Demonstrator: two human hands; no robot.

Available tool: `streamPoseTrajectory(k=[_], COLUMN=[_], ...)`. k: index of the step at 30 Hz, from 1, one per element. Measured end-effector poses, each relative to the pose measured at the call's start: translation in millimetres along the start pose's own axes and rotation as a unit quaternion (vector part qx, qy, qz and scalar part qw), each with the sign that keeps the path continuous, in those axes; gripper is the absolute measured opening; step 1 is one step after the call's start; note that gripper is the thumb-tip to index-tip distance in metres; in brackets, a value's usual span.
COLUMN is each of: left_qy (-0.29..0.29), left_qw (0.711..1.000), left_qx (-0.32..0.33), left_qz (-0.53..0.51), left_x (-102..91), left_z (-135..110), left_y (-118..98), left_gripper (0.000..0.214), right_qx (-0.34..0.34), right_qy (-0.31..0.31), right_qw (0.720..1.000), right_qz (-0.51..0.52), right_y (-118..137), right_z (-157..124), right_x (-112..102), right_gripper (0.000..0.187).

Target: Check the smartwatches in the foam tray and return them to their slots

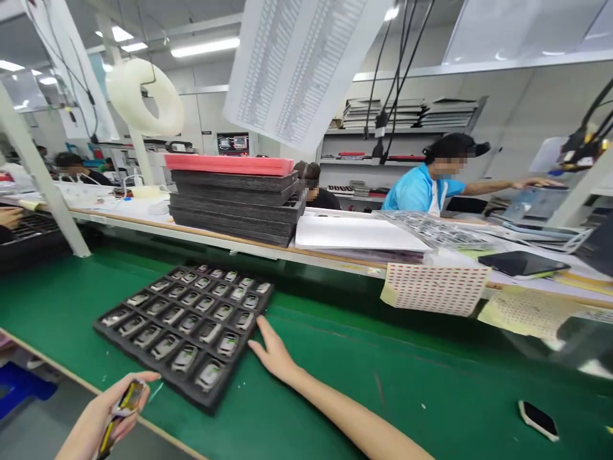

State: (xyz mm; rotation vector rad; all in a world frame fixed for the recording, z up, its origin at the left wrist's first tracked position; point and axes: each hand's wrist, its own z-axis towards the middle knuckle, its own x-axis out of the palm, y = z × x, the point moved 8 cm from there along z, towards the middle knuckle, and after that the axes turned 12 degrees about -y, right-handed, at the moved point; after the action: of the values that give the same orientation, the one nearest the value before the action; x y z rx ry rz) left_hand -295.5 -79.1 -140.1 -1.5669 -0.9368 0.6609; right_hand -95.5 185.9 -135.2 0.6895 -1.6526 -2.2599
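A black foam tray [201, 337] with rows of pockets lies on the green bench, most pockets holding a small silver-grey device part. My right hand [274, 354] rests against the tray's right edge, fingers stretched out and thumb apart, gripping nothing. Near the tray's front left corner, my left hand [117, 406] is closed around small electronic parts [130, 397] with yellow and dark faces and metallic edges. Its fingers cover some of them, so their exact kind and number are hidden.
A small device with a black screen [539, 420] lies at the bench's right. Above the back edge, a shelf carries stacked black foam trays [232, 207] under a pink foam sheet [228, 164], white sheets [357, 234] and a dark tablet [524, 262]. Co-workers sit beyond.
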Motion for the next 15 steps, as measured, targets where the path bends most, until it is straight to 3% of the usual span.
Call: streamPoseTrajectory(k=[2, 4, 6, 7, 9, 12, 15], left_qy=[0.020, 0.031, 0.035, 0.028, -0.008, 0.007, 0.059], left_qw=[0.999, 0.998, 0.992, 0.983, 0.956, 0.917, 0.888], left_qx=[0.027, 0.062, 0.108, 0.160, 0.247, 0.280, 0.294], left_qz=[-0.018, -0.001, 0.057, 0.086, 0.161, 0.285, 0.349], left_x=[24.8, 50.5, 72.9, 81.6, 95.4, 126.8, 167.2], left_z=[-9.6, -21.3, -32.5, -38.3, -48.5, -57.3, -63.2], left_y=[-3.0, -10.4, -21.3, -31.7, -48.0, -48.4, -40.5], left_gripper=[0.052, 0.052, 0.046, 0.041, 0.030, 0.023, 0.044], right_qx=[0.000, 0.021, 0.065, 0.093, 0.150, 0.209, 0.257], right_qy=[0.081, 0.151, 0.210, 0.235, 0.274, 0.301, 0.235], right_qw=[0.996, 0.984, 0.964, 0.952, 0.925, 0.896, 0.889], right_qz=[0.046, 0.097, 0.151, 0.176, 0.216, 0.250, 0.296], right_y=[13.5, 24.5, 32.4, 35.6, 42.5, 53.7, 55.0], right_z=[6.6, -2.6, -22.2, -33.5, -54.2, -73.8, -73.8], right_x=[55.6, 95.8, 118.8, 123.7, 121.0, 95.8, 58.4], right_gripper=[0.065, 0.063, 0.062, 0.064, 0.067, 0.059, 0.047])
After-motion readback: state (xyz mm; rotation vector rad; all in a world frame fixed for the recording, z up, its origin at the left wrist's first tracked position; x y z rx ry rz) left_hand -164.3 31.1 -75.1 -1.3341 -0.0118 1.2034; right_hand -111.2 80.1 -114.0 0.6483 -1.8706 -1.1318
